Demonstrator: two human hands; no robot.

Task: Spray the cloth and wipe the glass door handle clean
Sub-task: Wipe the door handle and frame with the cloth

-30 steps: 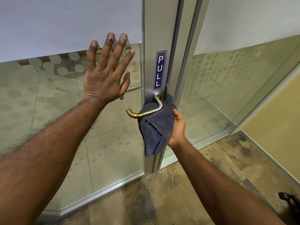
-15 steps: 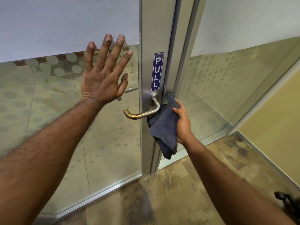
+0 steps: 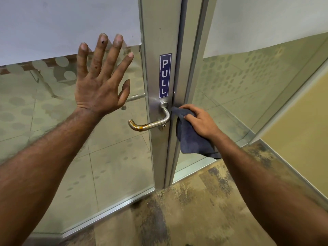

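The cloth is gripped by the right hand, just at three o'clock of the handle, hanging toward the hand's seven o'clock; the left hand is held spread

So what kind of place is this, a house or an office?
Probably an office or similar building, not a house: a metal-framed glass door with a blue PULL sign, a dotted frosted glass panel, and patterned carpet.

A blue sign on the metal door frame reads "PULL".
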